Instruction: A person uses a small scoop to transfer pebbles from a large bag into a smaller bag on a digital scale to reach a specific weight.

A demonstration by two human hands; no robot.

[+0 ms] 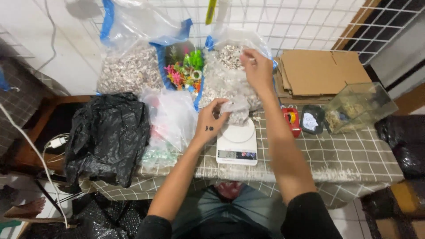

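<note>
My left hand pinches the rim of a small clear plastic bag holding some pale gravel, which rests on a white digital kitchen scale. My right hand reaches into a large clear bag of pale gravel behind the scale, fingers closed at its opening; what it grips is hidden. Both forearms stretch out over the checked tablecloth.
A second large gravel bag stands at the back left, with colourful plastic aquarium plants between the two. A black plastic bag and a clear bag lie left. Flat cardboard, a small glass tank, a red tape dispenser sit right.
</note>
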